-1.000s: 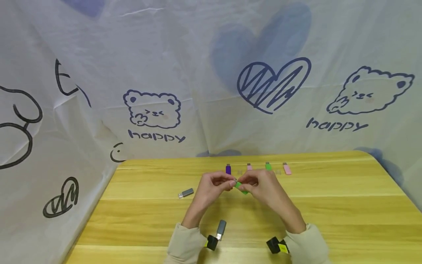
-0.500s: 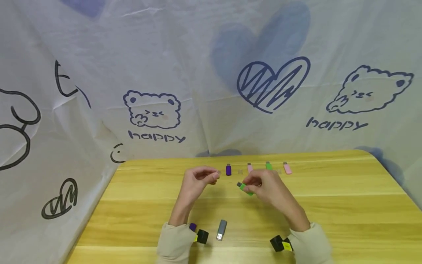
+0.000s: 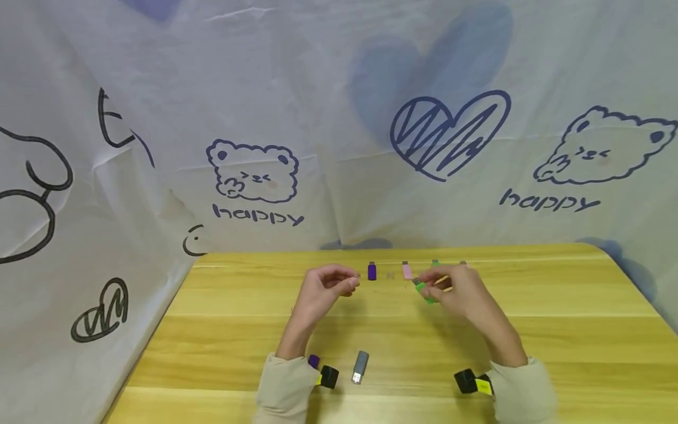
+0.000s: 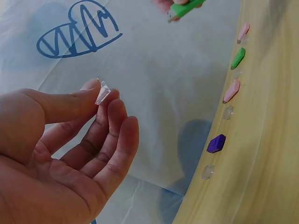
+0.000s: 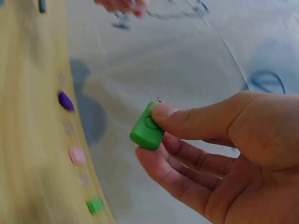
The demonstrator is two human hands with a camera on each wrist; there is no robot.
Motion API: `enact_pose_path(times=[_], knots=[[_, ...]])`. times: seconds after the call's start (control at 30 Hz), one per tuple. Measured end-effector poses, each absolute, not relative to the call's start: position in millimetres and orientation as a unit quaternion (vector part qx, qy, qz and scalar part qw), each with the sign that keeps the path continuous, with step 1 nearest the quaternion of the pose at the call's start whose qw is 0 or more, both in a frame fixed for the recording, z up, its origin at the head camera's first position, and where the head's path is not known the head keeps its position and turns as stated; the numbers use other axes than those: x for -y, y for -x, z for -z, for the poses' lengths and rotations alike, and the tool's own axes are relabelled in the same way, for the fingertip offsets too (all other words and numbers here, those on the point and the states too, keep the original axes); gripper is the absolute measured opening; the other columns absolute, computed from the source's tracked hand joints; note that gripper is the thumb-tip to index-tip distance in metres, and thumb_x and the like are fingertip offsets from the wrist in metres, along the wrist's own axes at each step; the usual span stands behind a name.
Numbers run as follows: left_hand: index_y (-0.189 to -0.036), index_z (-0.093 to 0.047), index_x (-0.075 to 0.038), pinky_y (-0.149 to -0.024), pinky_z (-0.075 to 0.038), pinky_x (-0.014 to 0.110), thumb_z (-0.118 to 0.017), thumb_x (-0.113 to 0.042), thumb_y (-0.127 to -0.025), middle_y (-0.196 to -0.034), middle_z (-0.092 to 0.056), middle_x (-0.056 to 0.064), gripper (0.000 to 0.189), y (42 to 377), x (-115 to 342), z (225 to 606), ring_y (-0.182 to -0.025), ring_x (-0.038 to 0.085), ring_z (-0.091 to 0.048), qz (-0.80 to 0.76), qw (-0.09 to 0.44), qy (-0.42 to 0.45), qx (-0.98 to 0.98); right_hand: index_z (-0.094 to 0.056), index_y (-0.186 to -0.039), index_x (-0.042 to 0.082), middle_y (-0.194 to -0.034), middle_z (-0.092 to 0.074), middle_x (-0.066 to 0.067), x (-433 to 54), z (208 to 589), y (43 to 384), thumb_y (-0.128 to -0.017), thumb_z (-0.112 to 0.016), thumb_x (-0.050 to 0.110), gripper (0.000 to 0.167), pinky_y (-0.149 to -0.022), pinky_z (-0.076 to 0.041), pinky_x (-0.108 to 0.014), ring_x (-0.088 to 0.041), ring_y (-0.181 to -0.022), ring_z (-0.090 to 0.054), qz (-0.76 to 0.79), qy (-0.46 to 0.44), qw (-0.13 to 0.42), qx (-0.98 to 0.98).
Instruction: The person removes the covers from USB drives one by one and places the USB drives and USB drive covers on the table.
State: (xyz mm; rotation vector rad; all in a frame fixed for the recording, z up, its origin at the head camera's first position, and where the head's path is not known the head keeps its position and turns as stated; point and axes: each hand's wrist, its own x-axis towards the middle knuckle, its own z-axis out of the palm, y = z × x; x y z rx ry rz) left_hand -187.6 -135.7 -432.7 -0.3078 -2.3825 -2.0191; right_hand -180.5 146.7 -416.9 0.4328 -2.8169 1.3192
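Between thumb and fingertips, my left hand (image 3: 328,288) pinches a small clear plastic cap (image 4: 103,93), best seen in the left wrist view. My right hand (image 3: 458,291) grips a green USB flash drive (image 5: 147,128) by its body, its metal plug uncovered. Both hands are raised over the back half of the table, apart from each other. Behind them a row runs along the back edge: a purple flash drive (image 3: 372,271), a pink flash drive (image 3: 406,271), another green flash drive (image 4: 238,58) and a second pink one (image 4: 243,31), with clear caps (image 4: 228,112) between them.
A grey flash drive (image 3: 360,367) lies on the wooden table (image 3: 397,388) between the forearms. Partly hidden by the left cuff is a purple object (image 3: 313,361). A white cloth (image 3: 339,118) with drawn hearts and bears hangs behind the table and along its left side.
Both hands were together at the green flash drive. They have parted, the left moving left with the clear cap, the right moving right with the drive, whose plug now shows.
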Motion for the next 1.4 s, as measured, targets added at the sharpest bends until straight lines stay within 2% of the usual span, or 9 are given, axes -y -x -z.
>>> enact_pose_path(times=[0.1, 0.3, 0.53, 0.8, 0.9, 1.1, 1.4], knots=[[-0.106, -0.075, 0.003, -0.08, -0.062, 0.038, -0.072, -0.002, -0.095, -0.098, -0.074, 0.014, 0.013, 188.4, 134.5, 434.6, -0.082, 0.02, -0.071, 0.646, -0.002, 0.099, 0.757, -0.075, -0.108, 0.0, -0.102, -0.073, -0.013, -168.5, 417.2, 183.5, -0.093, -0.075, 0.005, 0.015, -0.065, -0.059, -0.03, -0.028, -0.089, -0.07, -0.418, -0.114, 0.006, 0.901], [-0.107, -0.074, 0.003, -0.08, -0.061, 0.035, -0.072, -0.001, -0.095, -0.099, -0.074, 0.015, 0.013, 189.3, 132.9, 436.6, -0.086, 0.024, -0.072, 0.645, -0.007, 0.103, 0.758, -0.071, -0.114, -0.006, -0.107, -0.069, -0.021, -212.3, 426.1, 186.4, -0.095, -0.075, 0.008, 0.025, -0.069, -0.062, -0.035, -0.029, -0.088, -0.071, -0.428, -0.075, 0.011, 0.901], [-0.105, -0.074, 0.003, -0.079, -0.061, 0.035, -0.071, -0.001, -0.095, -0.098, -0.075, 0.014, 0.011, 189.0, 130.4, 436.2, -0.087, 0.031, -0.071, 0.638, -0.008, 0.107, 0.763, -0.07, -0.115, -0.008, -0.104, -0.071, -0.019, -239.9, 440.0, 190.3, -0.096, -0.075, 0.014, 0.03, -0.068, -0.062, -0.032, -0.022, -0.083, -0.069, -0.448, -0.045, 0.004, 0.893], [-0.105, -0.074, 0.004, -0.083, -0.06, 0.049, -0.071, -0.002, -0.095, -0.097, -0.075, 0.015, 0.011, 189.1, 127.3, 437.2, -0.092, 0.044, -0.069, 0.638, -0.02, 0.113, 0.761, -0.07, -0.11, -0.008, -0.095, -0.072, -0.015, -248.4, 459.5, 197.4, -0.097, -0.074, 0.014, 0.026, -0.063, -0.061, -0.033, -0.027, -0.073, -0.07, -0.436, -0.018, -0.015, 0.899], [-0.105, -0.074, 0.004, -0.084, -0.06, 0.049, -0.072, -0.002, -0.095, -0.097, -0.075, 0.015, 0.012, 189.3, 126.1, 438.5, -0.092, 0.043, -0.07, 0.639, -0.024, 0.114, 0.76, -0.07, -0.109, -0.01, -0.091, -0.072, -0.014, -248.7, 465.5, 198.7, -0.097, -0.073, 0.014, 0.027, -0.063, -0.061, -0.032, -0.025, -0.07, -0.071, -0.437, 0.004, -0.036, 0.899], [-0.105, -0.074, 0.004, -0.079, -0.061, 0.038, -0.072, -0.003, -0.095, -0.097, -0.075, 0.015, 0.012, 189.7, 123.3, 440.5, -0.088, 0.033, -0.072, 0.633, -0.024, 0.118, 0.764, -0.07, -0.105, -0.009, -0.082, -0.071, -0.009, -246.6, 471.4, 199.4, -0.095, -0.074, 0.016, 0.028, -0.06, -0.058, -0.03, -0.019, -0.067, -0.068, -0.418, 0.034, -0.053, 0.906], [-0.103, -0.074, 0.003, -0.083, -0.06, 0.052, -0.073, -0.005, -0.095, -0.097, -0.075, 0.014, 0.011, 188.7, 115.6, 444.4, -0.089, 0.039, -0.071, 0.626, -0.035, 0.124, 0.769, -0.071, -0.102, -0.008, -0.082, -0.071, -0.009, -240.9, 473.9, 199.1, -0.095, -0.075, 0.017, 0.027, -0.062, -0.059, -0.033, -0.019, -0.068, -0.067, -0.391, 0.036, -0.053, 0.918]])
